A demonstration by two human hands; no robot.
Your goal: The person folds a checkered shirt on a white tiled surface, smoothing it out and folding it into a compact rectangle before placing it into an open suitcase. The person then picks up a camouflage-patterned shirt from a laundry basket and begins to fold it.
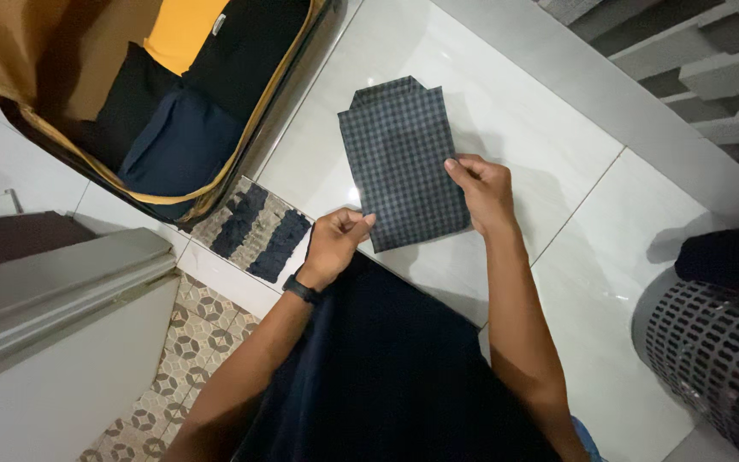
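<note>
A folded dark checked shirt (399,154) lies flat on the white tiled floor (540,128), collar end away from me. My left hand (335,244), with a black band on the wrist, pinches the shirt's near left corner. My right hand (482,192) grips its near right edge, thumb on top. Both hands hold the same folded shirt. My lap is covered by dark navy cloth (387,368).
An open suitcase (160,128) with black, navy and yellow folded clothes lies at the upper left. Two dark folded items (263,231) rest beside it on patterned tile. A grey perforated laundry basket (716,355) stands at the right, a grey step (53,282) at the left.
</note>
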